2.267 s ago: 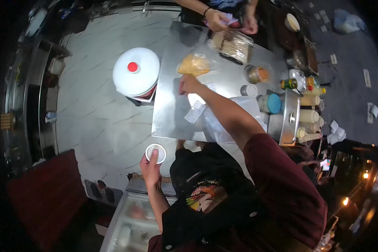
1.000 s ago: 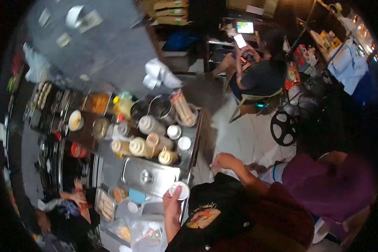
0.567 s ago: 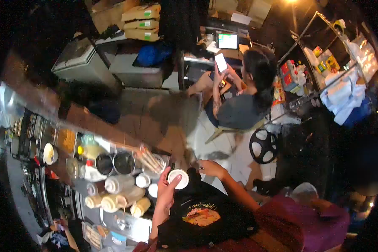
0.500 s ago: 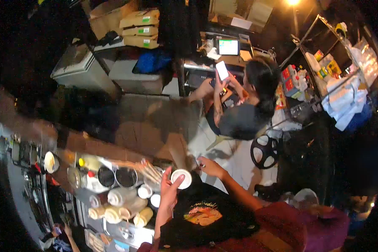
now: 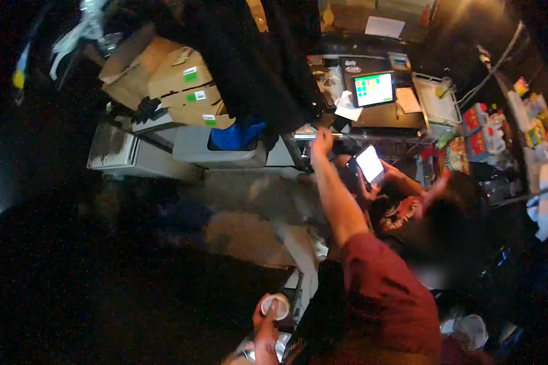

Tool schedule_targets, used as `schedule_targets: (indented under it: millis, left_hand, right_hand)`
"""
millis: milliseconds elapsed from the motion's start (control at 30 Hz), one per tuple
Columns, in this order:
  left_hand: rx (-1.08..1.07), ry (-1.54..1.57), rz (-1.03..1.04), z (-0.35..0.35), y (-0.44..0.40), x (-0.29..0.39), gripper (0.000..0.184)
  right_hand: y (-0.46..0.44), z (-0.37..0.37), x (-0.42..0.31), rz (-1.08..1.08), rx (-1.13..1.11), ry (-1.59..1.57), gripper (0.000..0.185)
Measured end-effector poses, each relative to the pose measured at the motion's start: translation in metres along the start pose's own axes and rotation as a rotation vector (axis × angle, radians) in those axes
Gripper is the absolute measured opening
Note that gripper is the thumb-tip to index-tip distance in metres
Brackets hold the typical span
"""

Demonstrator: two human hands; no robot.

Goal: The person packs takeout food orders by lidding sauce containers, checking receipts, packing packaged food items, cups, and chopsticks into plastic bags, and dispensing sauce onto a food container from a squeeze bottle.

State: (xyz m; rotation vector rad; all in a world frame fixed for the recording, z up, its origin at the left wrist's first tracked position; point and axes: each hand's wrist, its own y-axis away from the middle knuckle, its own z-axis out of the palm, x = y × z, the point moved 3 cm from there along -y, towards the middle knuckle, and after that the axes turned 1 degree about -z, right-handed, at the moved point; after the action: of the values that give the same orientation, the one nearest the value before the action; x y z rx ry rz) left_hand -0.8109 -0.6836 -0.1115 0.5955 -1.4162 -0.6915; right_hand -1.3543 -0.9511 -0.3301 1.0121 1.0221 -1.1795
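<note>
Floor (image 5: 225,188) shows grey and blurred through the middle of the frame, leaving open room left of my right forearm; the lower left is too dark to read. A dark desk (image 5: 377,120) fills the upper right, its metal edge (image 5: 307,137) facing me. Another person (image 5: 444,225) is below it at right. At centre left is a white box (image 5: 119,146), its inside hidden, and beside it a grey bin (image 5: 192,152) with a blue bag (image 5: 231,135) on top. Cardboard boxes (image 5: 189,94) with green labels are stacked above. Red-labelled jugs (image 5: 476,131) crowd the right; I can't tell what they contain. A lit tablet (image 5: 374,89) stands on the desk. My right hand (image 5: 323,143) is up at the metal edge, fingers curled; I can't tell whether it grips anything. My left hand (image 5: 266,321), bottom centre, grips a small white tub (image 5: 278,305), thumb across its round top; its contents are unreadable. The other person's phone (image 5: 369,159) glows right of my forearm.
</note>
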Motion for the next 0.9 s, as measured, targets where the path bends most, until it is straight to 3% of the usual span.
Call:
schedule_targets:
  millis: [33,67,133,167,233,300,400,467,500,533,567,733,767,833,900]
  left_hand:
    - [0.044,-0.001,-0.040,0.006,-0.012,0.007,0.048]
    - [0.092,-0.006,-0.086,0.010,-0.020,0.014,0.044]
    - [0.104,0.030,-0.094,0.012,-0.038,0.024,0.040]
    - [0.105,0.058,-0.101,0.013,-0.044,0.027,0.037]
    - [0.115,0.039,-0.138,0.015,-0.066,0.029,0.035]
    - [0.118,0.032,-0.170,0.019,-0.091,0.031,0.039]
    - [0.055,-0.030,-0.190,0.037,-0.127,0.048,0.050]
    - [-0.090,-0.138,-0.168,0.055,-0.152,0.065,0.052]
    - [-0.083,-0.135,-0.121,0.064,-0.161,0.072,0.037]
    - [-0.057,-0.089,-0.132,0.070,-0.168,0.074,0.038]
    - [-0.029,-0.044,-0.144,0.074,-0.177,0.075,0.038]
    - [-0.155,-0.115,-0.142,0.126,-0.231,0.096,0.039]
    - [-0.059,-0.357,-0.141,0.138,-0.241,0.106,0.041]
    - [-0.266,0.005,-0.160,0.174,-0.271,0.104,0.042]
    - [-0.288,-0.120,-0.104,0.217,-0.305,0.106,0.045]
  right_hand:
    - [-0.049,0.024,0.019,-0.257,0.170,0.365,0.013]
    - [-0.067,0.044,0.007,-0.301,0.279,0.523,0.014]
    - [-0.102,0.059,0.006,-0.364,0.208,0.645,0.044]
    - [-0.138,0.063,0.042,-0.436,0.129,0.645,0.064]
    - [-0.162,0.069,0.075,-0.230,0.122,0.863,0.058]
    - [-0.212,0.076,0.111,-0.459,-0.064,0.917,0.062]
    - [-0.205,0.071,0.057,0.073,-0.326,0.582,0.060]
    - [-0.218,0.065,0.078,0.059,-0.401,0.460,0.051]
    - [-0.223,0.062,0.090,0.033,-0.427,0.462,0.050]
    - [-0.232,0.061,0.099,0.005,-0.455,0.464,0.049]
    - [-0.227,0.060,0.081,-0.011,-0.619,0.438,0.046]
    - [-0.208,0.050,0.061,-0.115,-0.456,0.665,0.046]
    - [-0.205,0.048,0.059,-0.135,-0.418,0.709,0.045]
    - [-0.191,0.038,0.060,-0.171,-0.337,0.748,0.040]
    - [-0.165,0.021,0.061,-0.203,-0.262,0.745,0.032]
